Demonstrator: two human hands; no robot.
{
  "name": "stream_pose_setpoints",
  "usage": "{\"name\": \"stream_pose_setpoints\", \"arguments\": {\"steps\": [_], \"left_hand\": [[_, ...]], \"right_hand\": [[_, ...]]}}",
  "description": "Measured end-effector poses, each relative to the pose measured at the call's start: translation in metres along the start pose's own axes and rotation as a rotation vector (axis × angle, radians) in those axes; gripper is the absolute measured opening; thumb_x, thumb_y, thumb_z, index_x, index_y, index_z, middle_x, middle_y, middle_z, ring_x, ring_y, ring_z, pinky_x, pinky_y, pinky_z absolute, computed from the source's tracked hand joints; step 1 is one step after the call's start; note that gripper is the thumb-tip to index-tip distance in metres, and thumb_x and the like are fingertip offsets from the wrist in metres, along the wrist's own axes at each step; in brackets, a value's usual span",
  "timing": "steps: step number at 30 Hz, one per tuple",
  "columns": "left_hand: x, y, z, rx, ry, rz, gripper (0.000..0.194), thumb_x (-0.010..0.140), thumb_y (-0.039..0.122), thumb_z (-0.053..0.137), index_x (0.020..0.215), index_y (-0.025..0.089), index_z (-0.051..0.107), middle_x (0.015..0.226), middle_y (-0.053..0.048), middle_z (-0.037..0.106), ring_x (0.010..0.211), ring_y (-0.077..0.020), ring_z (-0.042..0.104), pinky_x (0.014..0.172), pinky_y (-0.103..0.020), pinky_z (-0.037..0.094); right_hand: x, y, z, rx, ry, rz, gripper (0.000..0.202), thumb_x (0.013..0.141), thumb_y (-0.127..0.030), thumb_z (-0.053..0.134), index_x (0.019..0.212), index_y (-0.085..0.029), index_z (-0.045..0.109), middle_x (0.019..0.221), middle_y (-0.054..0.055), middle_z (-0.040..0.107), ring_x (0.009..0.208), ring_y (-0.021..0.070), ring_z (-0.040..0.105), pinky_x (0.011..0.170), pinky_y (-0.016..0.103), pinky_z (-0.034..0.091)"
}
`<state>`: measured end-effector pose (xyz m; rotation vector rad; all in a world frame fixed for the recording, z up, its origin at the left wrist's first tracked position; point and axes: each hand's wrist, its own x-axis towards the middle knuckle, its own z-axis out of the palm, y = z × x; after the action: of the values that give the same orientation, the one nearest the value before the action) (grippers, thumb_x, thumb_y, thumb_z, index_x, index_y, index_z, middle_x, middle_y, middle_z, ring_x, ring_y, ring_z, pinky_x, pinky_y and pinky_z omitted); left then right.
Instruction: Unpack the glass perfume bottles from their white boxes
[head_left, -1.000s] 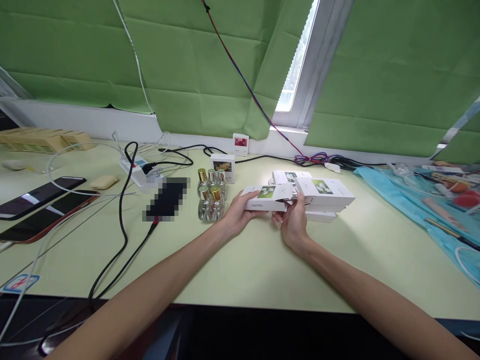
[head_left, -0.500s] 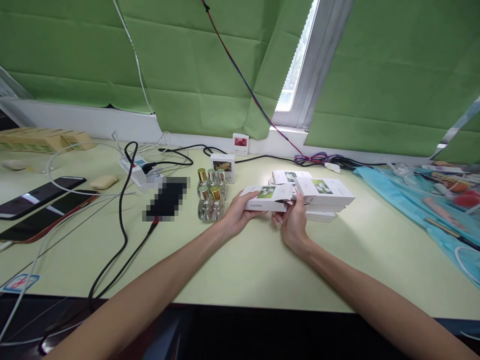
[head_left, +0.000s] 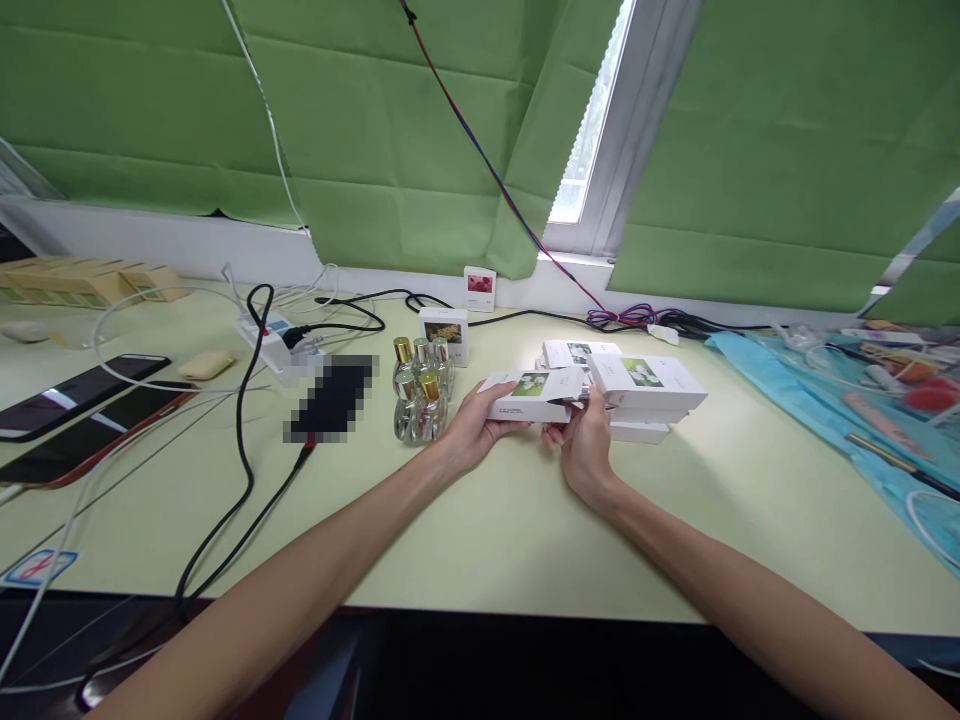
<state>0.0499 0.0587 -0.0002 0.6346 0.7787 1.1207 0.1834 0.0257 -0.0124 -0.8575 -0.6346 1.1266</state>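
A white box [head_left: 544, 393] with a green flower picture lies flat in my left hand [head_left: 478, 425], thumb on top and fingers beneath. Its right end is open, with the flaps out. At that end, my right hand [head_left: 589, 440] pinches a small silvery part that looks like the cap of a perfume bottle [head_left: 584, 392]; most of it is hidden by the box and fingers. Just behind my right hand is a stack of similar white boxes [head_left: 652, 374]. Left of my left hand stand several glass perfume bottles [head_left: 421, 400] with gold and silver caps.
Two more white boxes [head_left: 454, 335] stand upright at the back. To the left lie phones [head_left: 82, 395], a power strip [head_left: 270, 350], looping cables [head_left: 244, 420] and yellow boxes [head_left: 82, 280]. A blue plastic sheet [head_left: 795, 400] with clutter covers the right side.
Hardly anything differs. The view has shifted very slightly, and both hands keep their hold at the white box.
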Motion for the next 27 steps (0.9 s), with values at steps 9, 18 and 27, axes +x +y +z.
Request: {"name": "stream_pose_setpoints", "arguments": {"steps": [9, 18, 27], "left_hand": [[0.0005, -0.0008, 0.0003, -0.005, 0.002, 0.007, 0.026, 0.081, 0.012, 0.072, 0.105, 0.013, 0.061, 0.1, -0.011, 0.072, 0.079, -0.0196, 0.071, 0.055, -0.029, 0.064], [-0.0005, 0.0005, 0.0005, 0.003, -0.005, -0.004, 0.025, 0.083, 0.012, 0.071, 0.105, 0.013, 0.06, 0.097, -0.01, 0.072, 0.075, -0.0186, 0.07, 0.052, -0.028, 0.064], [0.0002, -0.0004, 0.0002, 0.003, -0.01, 0.001, 0.026, 0.081, 0.013, 0.073, 0.105, 0.013, 0.061, 0.097, -0.01, 0.072, 0.076, -0.0193, 0.071, 0.052, -0.028, 0.064]], "right_hand": [[-0.0001, 0.0006, 0.0006, -0.01, 0.01, -0.017, 0.034, 0.1, -0.052, 0.042, 0.091, -0.022, 0.055, 0.06, -0.003, 0.06, 0.032, 0.0099, 0.036, 0.031, 0.026, 0.034], [-0.0006, -0.0001, 0.0004, -0.028, 0.01, -0.016, 0.033, 0.099, -0.05, 0.043, 0.087, -0.022, 0.055, 0.058, -0.004, 0.057, 0.032, 0.0094, 0.036, 0.032, 0.025, 0.034], [-0.0023, -0.0013, 0.0004, -0.047, 0.01, -0.018, 0.032, 0.101, -0.046, 0.04, 0.086, -0.022, 0.055, 0.054, -0.004, 0.055, 0.032, 0.0102, 0.036, 0.032, 0.026, 0.033]]}}
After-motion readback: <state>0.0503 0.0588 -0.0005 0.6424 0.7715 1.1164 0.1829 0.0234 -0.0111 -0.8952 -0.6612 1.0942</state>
